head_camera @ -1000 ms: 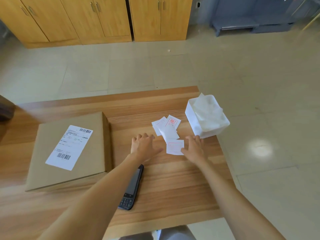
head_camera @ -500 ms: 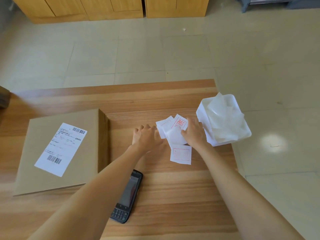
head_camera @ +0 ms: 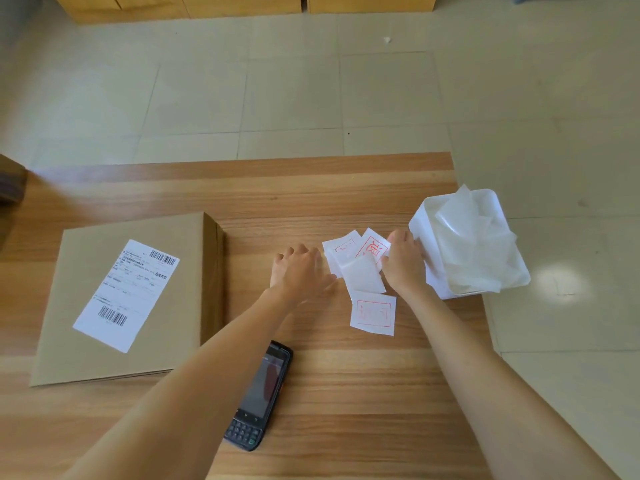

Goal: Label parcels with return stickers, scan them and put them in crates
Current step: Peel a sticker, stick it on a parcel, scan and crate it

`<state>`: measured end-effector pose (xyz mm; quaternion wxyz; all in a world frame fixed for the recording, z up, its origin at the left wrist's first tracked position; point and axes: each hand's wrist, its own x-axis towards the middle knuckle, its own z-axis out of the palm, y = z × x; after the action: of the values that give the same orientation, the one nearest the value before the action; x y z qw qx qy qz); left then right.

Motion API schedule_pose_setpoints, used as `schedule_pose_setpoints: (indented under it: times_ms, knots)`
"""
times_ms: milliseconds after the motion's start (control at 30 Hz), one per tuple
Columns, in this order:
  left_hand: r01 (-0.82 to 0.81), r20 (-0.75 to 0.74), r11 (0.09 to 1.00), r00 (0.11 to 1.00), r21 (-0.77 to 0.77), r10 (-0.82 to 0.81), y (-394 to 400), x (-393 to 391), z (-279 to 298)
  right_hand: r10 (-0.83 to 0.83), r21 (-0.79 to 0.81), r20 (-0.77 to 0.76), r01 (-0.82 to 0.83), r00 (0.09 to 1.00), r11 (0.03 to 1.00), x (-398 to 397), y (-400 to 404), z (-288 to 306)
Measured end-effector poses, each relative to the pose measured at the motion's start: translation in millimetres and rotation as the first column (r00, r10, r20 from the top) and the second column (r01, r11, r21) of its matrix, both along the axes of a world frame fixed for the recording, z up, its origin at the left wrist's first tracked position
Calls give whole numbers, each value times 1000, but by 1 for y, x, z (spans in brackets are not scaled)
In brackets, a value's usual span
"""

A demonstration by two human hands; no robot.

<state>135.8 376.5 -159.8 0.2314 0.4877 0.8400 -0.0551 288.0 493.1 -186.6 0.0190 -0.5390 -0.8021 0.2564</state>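
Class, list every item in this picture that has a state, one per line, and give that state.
Brown cardboard parcel: closed, white shipping label on top.
Black handheld scanner: flat, untouched.
White plastic bin: holds crumpled backing paper.
Red-printed white stickers: scattered loose.
Left hand: resting on table.
Right hand: reaching onto stickers.

This looks like a plain office or small parcel-handling back room. A wood-grain desk carries a cardboard parcel with a printed barcode shipping label at 9 o'clock and a handheld scanner at 6 o'clock. Pale floor tiles run to wooden cabinets at 12 o'clock.
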Motion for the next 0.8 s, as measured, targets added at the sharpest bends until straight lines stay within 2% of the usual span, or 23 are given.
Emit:
schedule_pose_setpoints:
  times_ms: [100, 233, 400, 533, 667, 800]
  knots:
    - [-2, 6, 1000, 1000, 2, 2, 0, -1, 3, -45, -35, -41, 44, 998, 998, 2, 0, 5]
    - [20, 7, 999, 1000, 32, -20, -1, -3, 16, -49, 29, -89, 52, 995, 998, 2, 0, 27]
    - [87, -20, 987, 996, 135, -86, 4, -2, 52, -82, 55, -228, 97, 970, 994, 1, 4, 70]
    - [126, -15, 959, 992, 252, -127, 7, 2, 90, -35, 71, -322, 61, 946, 996, 3, 0, 111]
    - [99, 129, 907, 978, 408, -165, 2, 9, 122, 58, 6, -380, -61, 923, 998, -2, -17, 144]
    - [-41, 414, 870, 890, 491, -192, -13, 7, 140, 104, -76, -445, -153, 890, 985, -11, -45, 165]
